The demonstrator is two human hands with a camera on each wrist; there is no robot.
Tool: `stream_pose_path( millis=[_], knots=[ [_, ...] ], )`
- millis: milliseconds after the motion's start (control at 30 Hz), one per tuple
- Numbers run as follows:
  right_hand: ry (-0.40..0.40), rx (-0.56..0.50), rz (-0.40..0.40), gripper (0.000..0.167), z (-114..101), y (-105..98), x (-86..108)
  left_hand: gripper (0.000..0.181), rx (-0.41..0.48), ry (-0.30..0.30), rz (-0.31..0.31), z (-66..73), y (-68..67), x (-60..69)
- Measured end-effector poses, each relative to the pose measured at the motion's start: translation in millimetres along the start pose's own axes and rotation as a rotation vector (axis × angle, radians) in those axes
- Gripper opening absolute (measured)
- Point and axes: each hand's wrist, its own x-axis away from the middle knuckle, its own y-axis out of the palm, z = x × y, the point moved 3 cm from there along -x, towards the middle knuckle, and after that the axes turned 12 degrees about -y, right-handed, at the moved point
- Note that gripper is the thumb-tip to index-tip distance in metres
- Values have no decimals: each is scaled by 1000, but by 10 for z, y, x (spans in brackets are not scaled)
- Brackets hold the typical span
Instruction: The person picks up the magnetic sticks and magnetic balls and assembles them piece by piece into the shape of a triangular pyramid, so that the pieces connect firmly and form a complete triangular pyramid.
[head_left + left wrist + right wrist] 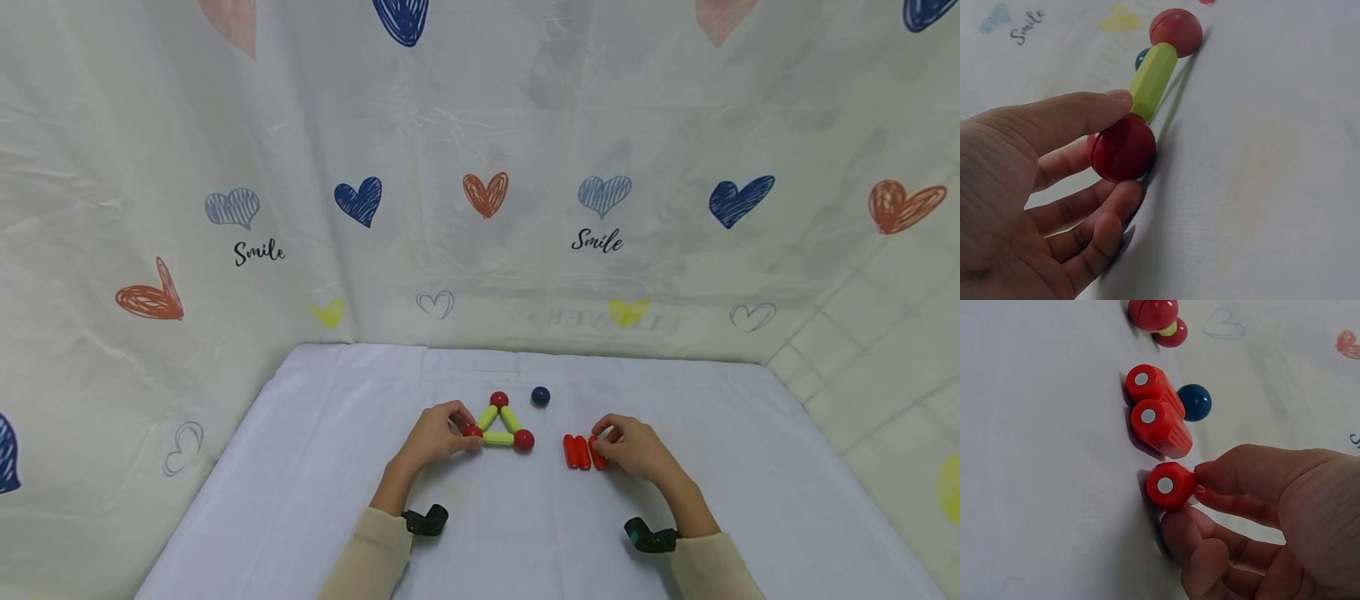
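Observation:
On the white cloth lies a triangle of yellow-green building rods (498, 439) with red balls at its corners. My left hand (441, 437) holds the left corner's red ball (1124, 150) between thumb and fingers; the thumb tip lies by the joint with a yellow-green rod (1152, 81). To the right, my right hand (636, 447) pinches a red building rod (1167, 486) with a pale round disc on its end. Two more red rods (1163, 428) lie side by side, slightly apart from the pinched one.
A dark blue ball (540, 397) sits behind the red rods, right of the triangle's far corner (498, 400). The white-covered table (510, 533) meets a heart-printed curtain (480, 267) at the back and sides. Each wrist wears a black camera (426, 521).

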Motion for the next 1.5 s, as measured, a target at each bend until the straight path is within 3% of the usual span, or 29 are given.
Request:
stream_pose_path(
  millis=[200,467,700,867,1267,1500],
  knots=[
    [7,8,32,24,34,-30,8,36,16,5,-25,-13,4,-3],
    [11,25,0,32,30,-9,-10,37,0,23,-26,0,-2,6],
    [4,49,-7,27,-8,-1,-8,36,-5,26,-15,-2,3,-6],
    [-16,24,30,26,-7,-26,-11,36,0,29,-15,-5,9,-5],
    [-153,-110,145,39,-204,-42,-36,36,4,29,-15,-14,19,-20],
    [-275,-178,191,34,-409,35,-20,35,13,18,-18,-15,19,-20]
  ],
)
